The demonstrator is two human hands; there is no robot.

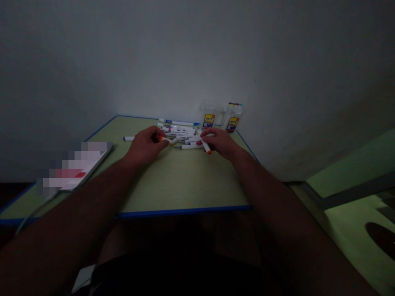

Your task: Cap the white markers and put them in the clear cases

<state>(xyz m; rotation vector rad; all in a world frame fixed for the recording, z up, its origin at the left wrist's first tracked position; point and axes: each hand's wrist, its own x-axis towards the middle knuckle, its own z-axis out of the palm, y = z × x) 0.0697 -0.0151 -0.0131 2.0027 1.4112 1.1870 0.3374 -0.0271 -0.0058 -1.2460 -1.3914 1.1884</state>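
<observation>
Slanting through the fingers of the right hand is a slim white marker with an orange end, which points down toward the person. That grip is closed on the barrel, at the right edge of the pile. Across from it, the left hand has its thumb and forefinger pinched on a small orange-and-white piece; the fingers cover so much that I cannot tell whether it is a cap or a whole pen.

Between and behind both hands lies a loose heap of white-barrelled markers, several with grey parts, most lying roughly crosswise. A white marker with a dark blue end lies just left of the left hand.

Behind the right hand stands a clear plastic box with a yellow label, and to its right a second clear box showing coloured tips along its top. Everything sits on a pale, blue-edged surface. Toward its left side lies a flat, pixelated object with a pale cable, and behind rises a plain grey wall.
</observation>
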